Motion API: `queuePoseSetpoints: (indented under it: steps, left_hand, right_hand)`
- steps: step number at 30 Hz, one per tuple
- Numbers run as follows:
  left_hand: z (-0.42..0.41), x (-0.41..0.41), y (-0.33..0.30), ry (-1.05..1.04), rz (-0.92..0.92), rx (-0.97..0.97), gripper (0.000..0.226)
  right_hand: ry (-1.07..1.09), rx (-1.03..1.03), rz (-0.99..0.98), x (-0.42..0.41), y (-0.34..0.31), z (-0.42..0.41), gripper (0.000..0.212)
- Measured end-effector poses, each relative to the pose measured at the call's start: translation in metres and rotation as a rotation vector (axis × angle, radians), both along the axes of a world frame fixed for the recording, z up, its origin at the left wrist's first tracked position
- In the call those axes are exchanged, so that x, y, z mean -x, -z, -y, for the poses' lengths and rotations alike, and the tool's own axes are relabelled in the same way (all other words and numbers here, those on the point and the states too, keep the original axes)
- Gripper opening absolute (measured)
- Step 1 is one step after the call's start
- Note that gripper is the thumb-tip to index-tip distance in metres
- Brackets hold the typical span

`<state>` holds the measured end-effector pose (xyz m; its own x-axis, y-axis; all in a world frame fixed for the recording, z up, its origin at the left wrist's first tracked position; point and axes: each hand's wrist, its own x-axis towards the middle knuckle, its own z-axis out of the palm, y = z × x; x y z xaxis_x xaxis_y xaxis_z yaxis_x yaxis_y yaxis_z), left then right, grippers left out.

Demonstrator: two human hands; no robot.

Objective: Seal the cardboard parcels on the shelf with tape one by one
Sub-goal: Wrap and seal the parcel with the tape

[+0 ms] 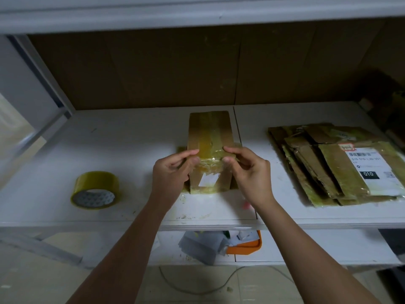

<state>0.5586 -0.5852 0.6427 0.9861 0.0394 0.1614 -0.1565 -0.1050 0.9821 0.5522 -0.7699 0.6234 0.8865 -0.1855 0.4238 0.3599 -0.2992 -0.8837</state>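
A brown cardboard parcel (210, 132) stands on the white shelf (131, 150) at the middle, with a strip of yellowish clear tape running along its top and over its near edge. A white label shows on its near face. My left hand (173, 170) pinches the near top edge from the left. My right hand (247, 170) pinches the same edge from the right, thumb and fingers on the tape. A roll of yellowish tape (95, 190) lies on the shelf to the left, apart from both hands.
A pile of flattened, taped cardboard pieces (333, 165) with a printed shipping label lies at the right of the shelf. Below the shelf sit an orange tray (249, 246) and grey bags. A cable lies on the floor. Brown board backs the shelf.
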Motion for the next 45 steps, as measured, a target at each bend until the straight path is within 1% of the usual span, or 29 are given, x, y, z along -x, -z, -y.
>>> queuePoseSetpoints:
  steps: [3,5,6,7,9,10,11,13,15,18,21,24,25,26,27,29,30,31,32,34,35,36,38,39,40,42,43,44,45]
  left_hand:
    - [0.003,-0.002,-0.003,-0.028,-0.041,0.025,0.015]
    - [0.005,-0.002,-0.005,-0.02,-0.064,0.066,0.018]
    - [0.008,-0.001,-0.006,-0.035,-0.06,0.081,0.024]
    - [0.011,0.0,-0.005,-0.061,-0.068,0.104,0.036]
    - [0.017,0.002,-0.003,-0.134,-0.153,0.224,0.067]
    - [0.017,0.002,-0.003,-0.153,-0.202,0.279,0.074]
    - [0.016,0.0,-0.003,-0.149,-0.229,0.295,0.071]
    - [0.014,-0.005,-0.005,-0.11,-0.26,0.262,0.05]
    - [0.013,-0.007,-0.008,-0.105,-0.293,0.263,0.038]
    - [0.012,-0.01,-0.006,-0.118,-0.312,0.262,0.034]
    - [0.011,-0.008,-0.006,-0.111,-0.301,0.234,0.033]
    - [0.006,-0.007,-0.011,-0.151,-0.26,0.136,0.027]
    - [0.001,-0.009,-0.014,-0.185,-0.23,0.084,0.028]
    - [-0.005,-0.012,-0.017,-0.227,-0.194,0.018,0.034]
    - [-0.012,-0.016,-0.02,-0.272,-0.157,-0.062,0.045]
    - [-0.024,-0.027,-0.023,-0.295,-0.125,-0.209,0.077]
    - [-0.028,-0.031,-0.026,-0.255,-0.133,-0.245,0.089]
    - [-0.03,-0.036,-0.029,-0.198,-0.144,-0.265,0.096]
    - [-0.032,-0.04,-0.031,-0.142,-0.16,-0.282,0.1]
    - [-0.036,-0.05,-0.032,-0.054,-0.203,-0.31,0.104]
    - [-0.037,-0.054,-0.032,-0.019,-0.219,-0.312,0.106]
    - [-0.038,-0.057,-0.032,0.014,-0.231,-0.304,0.108]
    - [-0.039,-0.063,-0.029,0.051,-0.248,-0.262,0.107]
    - [-0.039,-0.064,-0.028,0.031,-0.239,-0.239,0.104]
    - [-0.04,-0.065,-0.027,-0.03,-0.207,-0.225,0.096]
    - [-0.044,-0.066,-0.027,-0.216,-0.119,-0.229,0.074]
    - [-0.045,-0.067,-0.027,-0.274,-0.099,-0.251,0.066]
    - [-0.046,-0.067,-0.026,-0.285,-0.102,-0.265,0.061]
    - [-0.045,-0.066,-0.024,-0.261,-0.116,-0.271,0.06]
  right_hand:
    - [0.044,0.063,-0.04,-0.002,-0.005,-0.003,0.018]
    - [0.095,0.092,-0.068,-0.001,-0.011,-0.008,0.031]
    - [0.136,0.122,-0.093,-0.002,-0.014,-0.012,0.041]
    - [0.192,0.166,-0.118,-0.004,-0.016,-0.017,0.048]
    - [0.298,0.233,-0.162,-0.008,-0.018,-0.025,0.048]
    - [0.319,0.239,-0.172,-0.01,-0.017,-0.027,0.044]
    - [0.324,0.237,-0.175,-0.011,-0.016,-0.028,0.039]
    - [0.315,0.236,-0.176,-0.01,-0.014,-0.028,0.033]
    - [0.296,0.246,-0.158,-0.008,-0.014,-0.026,0.029]
    - [0.247,0.212,-0.139,-0.008,-0.015,-0.021,0.024]
    - [0.192,0.222,-0.129,-0.007,-0.016,-0.018,0.02]
    - [0.149,0.279,-0.145,-0.009,-0.018,-0.014,0.016]
    - [0.107,0.287,-0.162,-0.012,-0.021,-0.008,0.012]
    - [0.033,0.272,-0.189,-0.015,-0.025,-0.002,0.008]
    - [-0.06,0.251,-0.215,-0.017,-0.03,0.003,0.012]
    - [-0.223,0.247,-0.25,-0.021,-0.039,0.013,0.029]
    - [-0.229,0.281,-0.251,-0.021,-0.041,0.015,0.034]
    - [-0.165,0.319,-0.239,-0.021,-0.042,0.015,0.037]
    - [-0.019,0.346,-0.21,-0.019,-0.042,0.013,0.036]
    - [0.337,0.359,-0.128,-0.007,-0.038,0.007,0.027]
    - [0.403,0.34,-0.098,0.001,-0.037,0.003,0.031]
    - [0.349,0.304,-0.121,0.008,-0.036,-0.002,0.038]
    - [0.069,0.183,-0.301,0.019,-0.039,-0.014,0.05]
    - [-0.048,0.132,-0.387,0.022,-0.039,-0.018,0.051]
    - [-0.101,0.097,-0.425,0.022,-0.039,-0.019,0.047]
    - [-0.028,0.074,-0.409,0.019,-0.037,-0.016,0.036]
    - [0.044,0.1,-0.373,0.017,-0.036,-0.013,0.038]
    - [0.119,0.14,-0.326,0.017,-0.033,-0.011,0.044]
    - [0.191,0.184,-0.268,0.017,-0.032,-0.01,0.044]
